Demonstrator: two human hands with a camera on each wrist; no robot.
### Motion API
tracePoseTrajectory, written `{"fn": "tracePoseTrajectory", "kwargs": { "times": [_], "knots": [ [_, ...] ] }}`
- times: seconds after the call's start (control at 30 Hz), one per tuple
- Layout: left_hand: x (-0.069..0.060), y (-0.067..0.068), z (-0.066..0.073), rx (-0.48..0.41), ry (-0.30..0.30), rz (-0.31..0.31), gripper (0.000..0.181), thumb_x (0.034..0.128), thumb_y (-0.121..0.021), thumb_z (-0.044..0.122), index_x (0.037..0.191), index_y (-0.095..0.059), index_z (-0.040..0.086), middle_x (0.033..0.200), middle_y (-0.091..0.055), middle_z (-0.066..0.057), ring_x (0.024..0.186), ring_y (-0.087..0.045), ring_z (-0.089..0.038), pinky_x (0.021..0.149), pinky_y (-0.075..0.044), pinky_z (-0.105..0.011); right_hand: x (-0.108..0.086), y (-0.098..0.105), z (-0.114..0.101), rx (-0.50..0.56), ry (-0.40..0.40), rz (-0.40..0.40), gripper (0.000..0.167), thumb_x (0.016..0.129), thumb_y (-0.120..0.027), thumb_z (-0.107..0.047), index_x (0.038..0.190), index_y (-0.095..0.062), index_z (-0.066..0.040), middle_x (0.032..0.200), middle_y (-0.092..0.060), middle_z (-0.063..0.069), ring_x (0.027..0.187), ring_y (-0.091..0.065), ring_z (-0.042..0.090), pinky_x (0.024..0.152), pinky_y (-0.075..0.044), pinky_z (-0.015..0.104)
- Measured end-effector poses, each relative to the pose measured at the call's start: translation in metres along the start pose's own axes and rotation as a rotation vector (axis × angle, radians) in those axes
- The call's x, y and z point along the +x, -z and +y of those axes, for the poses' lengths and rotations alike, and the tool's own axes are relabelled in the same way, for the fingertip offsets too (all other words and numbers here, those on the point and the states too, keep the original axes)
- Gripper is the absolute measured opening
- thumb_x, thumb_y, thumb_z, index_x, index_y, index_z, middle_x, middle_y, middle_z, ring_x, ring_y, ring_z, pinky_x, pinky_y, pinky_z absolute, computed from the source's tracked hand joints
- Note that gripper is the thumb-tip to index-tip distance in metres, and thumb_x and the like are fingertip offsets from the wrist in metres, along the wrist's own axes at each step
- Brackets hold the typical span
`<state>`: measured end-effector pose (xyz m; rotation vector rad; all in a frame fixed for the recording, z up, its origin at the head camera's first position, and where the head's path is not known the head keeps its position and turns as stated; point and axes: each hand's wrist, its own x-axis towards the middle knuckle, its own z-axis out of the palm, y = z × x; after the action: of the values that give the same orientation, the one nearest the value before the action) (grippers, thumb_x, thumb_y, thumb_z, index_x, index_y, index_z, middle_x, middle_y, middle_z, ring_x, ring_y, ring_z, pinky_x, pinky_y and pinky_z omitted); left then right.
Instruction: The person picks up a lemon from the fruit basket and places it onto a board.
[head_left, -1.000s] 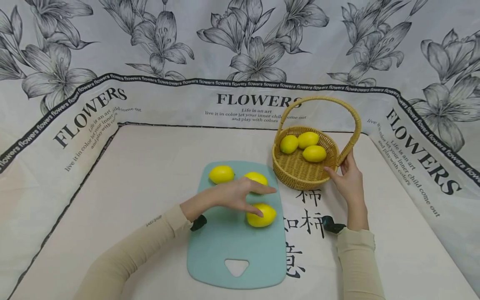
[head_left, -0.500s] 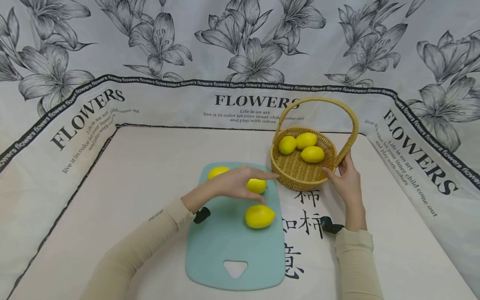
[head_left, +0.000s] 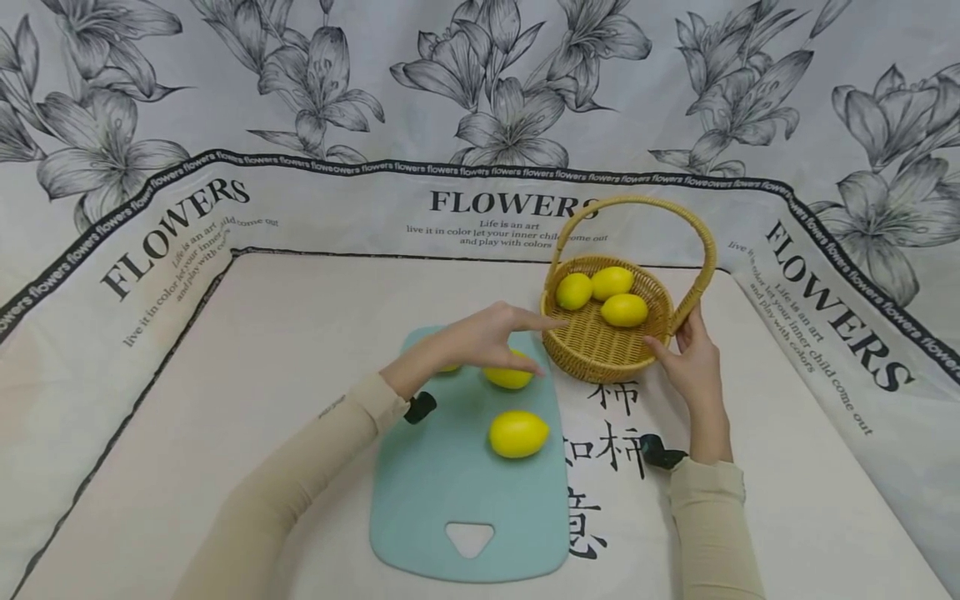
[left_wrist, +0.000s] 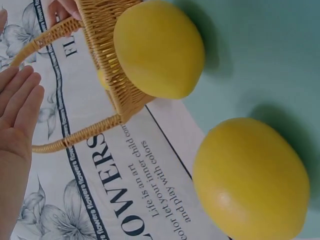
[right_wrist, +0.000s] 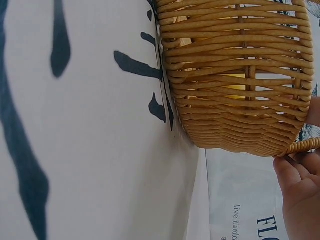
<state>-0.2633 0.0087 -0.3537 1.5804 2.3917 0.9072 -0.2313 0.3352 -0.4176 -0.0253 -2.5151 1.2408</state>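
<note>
Our right grip (head_left: 697,367) pinches the wicker basket (head_left: 592,340) by its rim, beside the foot of the handle (head_left: 707,258). Our left grip (head_left: 486,335) holds nothing, thumb parted from straight fingers, above the teal cutting board (head_left: 450,479). Beneath it we see the middle lemon (head_left: 504,379); our wrist mostly hides the far lemon (head_left: 451,368); the near lemon (head_left: 519,434) lies uncovered. Three more lemons (head_left: 624,310) sit inside the basket, on our counter (head_left: 300,325).
</note>
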Motion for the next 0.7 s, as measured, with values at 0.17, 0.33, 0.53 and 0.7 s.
{"fn": "tracePoseTrajectory", "kwargs": {
  "times": [0.17, 0.33, 0.53, 0.7],
  "knots": [
    [0.012, 0.007, -0.002, 0.019, 0.006, -0.005, 0.070, 0.0837, -0.077, 0.031, 0.143, -0.046, 0.010, 0.142, -0.050, -0.003, 0.130, -0.047, -0.016, 0.107, -0.034, -0.020, 0.000, 0.000, 0.002, -0.011, -0.006, -0.005, 0.095, 0.091, -0.068, -0.016, 0.155, 0.001, -0.029, 0.157, -0.020, 0.012, 0.141, -0.026, 0.029, 0.113, -0.027, 0.037],
    [0.024, 0.011, -0.004, 0.058, 0.019, -0.009, 0.069, 0.0847, -0.076, 0.033, 0.143, -0.046, 0.011, 0.142, -0.050, -0.003, 0.131, -0.045, -0.015, 0.108, -0.033, -0.019, 0.001, -0.001, 0.002, -0.012, -0.008, -0.006, 0.095, 0.091, -0.068, -0.015, 0.155, 0.001, -0.029, 0.157, -0.020, 0.013, 0.141, -0.026, 0.029, 0.113, -0.027, 0.034],
    [0.034, 0.011, -0.010, 0.051, 0.027, -0.013, 0.068, 0.0851, -0.075, 0.035, 0.143, -0.047, 0.012, 0.142, -0.050, -0.004, 0.131, -0.045, -0.015, 0.108, -0.033, -0.019, 0.001, -0.001, 0.001, -0.015, -0.022, -0.003, 0.096, 0.091, -0.068, -0.014, 0.155, 0.002, -0.030, 0.157, -0.019, 0.013, 0.141, -0.026, 0.028, 0.113, -0.027, 0.035],
    [0.037, 0.009, -0.012, 0.017, 0.066, -0.028, 0.070, 0.0852, -0.074, 0.037, 0.144, -0.045, 0.013, 0.143, -0.049, -0.007, 0.131, -0.045, -0.016, 0.108, -0.035, -0.022, 0.001, -0.001, -0.001, -0.020, -0.024, -0.001, 0.096, 0.091, -0.068, -0.014, 0.155, 0.002, -0.029, 0.157, -0.020, 0.013, 0.141, -0.026, 0.029, 0.113, -0.027, 0.034]
  ]
}}
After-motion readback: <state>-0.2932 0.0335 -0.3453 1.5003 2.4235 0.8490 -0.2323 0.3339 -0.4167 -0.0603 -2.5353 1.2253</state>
